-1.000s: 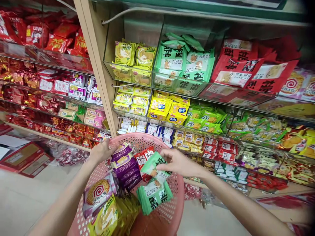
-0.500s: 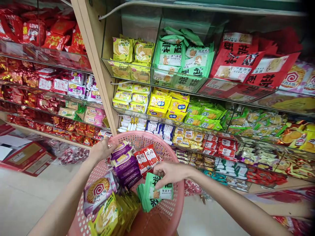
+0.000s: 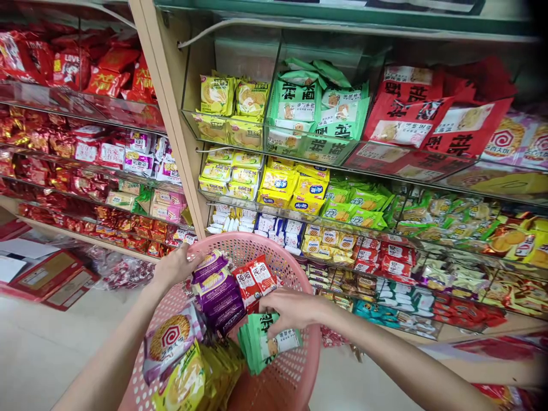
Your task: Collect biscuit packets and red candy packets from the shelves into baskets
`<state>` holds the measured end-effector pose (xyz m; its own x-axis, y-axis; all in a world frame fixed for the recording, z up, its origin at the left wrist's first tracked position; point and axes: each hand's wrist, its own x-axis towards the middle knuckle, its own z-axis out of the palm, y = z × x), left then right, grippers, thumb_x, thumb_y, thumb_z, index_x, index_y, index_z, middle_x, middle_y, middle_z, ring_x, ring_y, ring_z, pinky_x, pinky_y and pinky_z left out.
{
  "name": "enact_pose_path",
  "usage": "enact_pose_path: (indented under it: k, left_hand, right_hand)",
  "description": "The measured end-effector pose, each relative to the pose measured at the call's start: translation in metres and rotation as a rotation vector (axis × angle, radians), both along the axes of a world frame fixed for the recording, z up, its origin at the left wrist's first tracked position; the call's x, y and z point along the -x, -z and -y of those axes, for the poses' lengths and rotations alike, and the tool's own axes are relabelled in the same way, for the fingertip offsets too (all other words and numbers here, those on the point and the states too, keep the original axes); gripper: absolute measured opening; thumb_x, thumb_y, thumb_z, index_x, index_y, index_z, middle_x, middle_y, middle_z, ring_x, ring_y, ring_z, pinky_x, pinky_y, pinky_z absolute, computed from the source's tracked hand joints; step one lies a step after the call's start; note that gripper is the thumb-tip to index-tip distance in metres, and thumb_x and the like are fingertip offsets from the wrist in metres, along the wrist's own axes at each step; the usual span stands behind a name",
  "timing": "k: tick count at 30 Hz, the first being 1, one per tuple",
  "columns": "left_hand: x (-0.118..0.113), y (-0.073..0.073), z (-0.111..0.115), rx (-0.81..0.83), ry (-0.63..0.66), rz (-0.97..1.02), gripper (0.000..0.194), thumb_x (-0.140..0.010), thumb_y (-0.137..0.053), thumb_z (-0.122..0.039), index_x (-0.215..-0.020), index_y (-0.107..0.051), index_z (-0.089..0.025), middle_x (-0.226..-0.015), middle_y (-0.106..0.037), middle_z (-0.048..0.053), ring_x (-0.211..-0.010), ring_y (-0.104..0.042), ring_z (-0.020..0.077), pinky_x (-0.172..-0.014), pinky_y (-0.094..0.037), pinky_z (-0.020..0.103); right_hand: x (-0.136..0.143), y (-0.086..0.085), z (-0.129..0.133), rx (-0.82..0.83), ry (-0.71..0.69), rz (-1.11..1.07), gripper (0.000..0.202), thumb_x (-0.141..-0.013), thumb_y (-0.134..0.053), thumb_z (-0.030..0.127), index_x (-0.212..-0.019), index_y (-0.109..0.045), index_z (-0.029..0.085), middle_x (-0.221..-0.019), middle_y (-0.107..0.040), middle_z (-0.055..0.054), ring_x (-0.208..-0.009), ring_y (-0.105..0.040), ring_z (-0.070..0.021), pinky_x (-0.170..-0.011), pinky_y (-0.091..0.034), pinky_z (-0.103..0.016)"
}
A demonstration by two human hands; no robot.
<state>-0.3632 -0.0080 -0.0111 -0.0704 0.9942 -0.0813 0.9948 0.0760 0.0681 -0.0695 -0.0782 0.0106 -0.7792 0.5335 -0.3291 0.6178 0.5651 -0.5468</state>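
Centrally in the lower half of the frame, the left hand [image 3: 177,267] gripped the upper-left rim of the pink perforated basket [image 3: 299,361], while the right hand [image 3: 293,311] had its fingertips on the green snack packets [image 3: 268,343] inside, whether pinching or only pressing the picture could not tell. Squaring that stack called for light fingers and a steady rim, since red packets [image 3: 256,279] and purple biscuit packs [image 3: 218,294] crowded its upper-left side, with yellow packets [image 3: 199,377] at lower left. Stocked clear shelf bins [image 3: 314,149] stood beyond.

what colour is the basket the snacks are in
The basket is pink, seen best in the head view.
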Motion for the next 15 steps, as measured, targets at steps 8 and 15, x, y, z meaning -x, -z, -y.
enact_pose_path:
  k: [8, 15]
  left_hand:
    - [-0.001, 0.000, -0.002, -0.016, 0.001, 0.004, 0.056, -0.078, -0.028, -0.058, -0.110, -0.046, -0.016, -0.095, -0.066, 0.017, -0.091, -0.062, 0.0324, -0.068, -0.044, 0.035]
    - [0.000, -0.001, -0.005, -0.001, 0.007, 0.015, 0.056, -0.078, -0.029, -0.059, -0.110, -0.046, -0.016, -0.094, -0.067, 0.014, -0.092, -0.062, 0.0309, -0.070, -0.044, 0.034]
  right_hand:
    - [-0.029, -0.025, -0.013, 0.423, 0.168, -0.391, 0.029, -0.071, -0.065, 0.037, -0.090, -0.063, 0.015, -0.074, -0.058, 0.002, -0.066, -0.050, -0.0097, -0.061, -0.038, -0.022]
    - [-0.043, -0.016, 0.001, 0.764, 0.772, -0.897, 0.040, -0.069, -0.067, 0.028, -0.107, -0.056, 0.020, -0.100, -0.063, -0.004, -0.090, -0.058, -0.0160, -0.082, -0.046, -0.032]
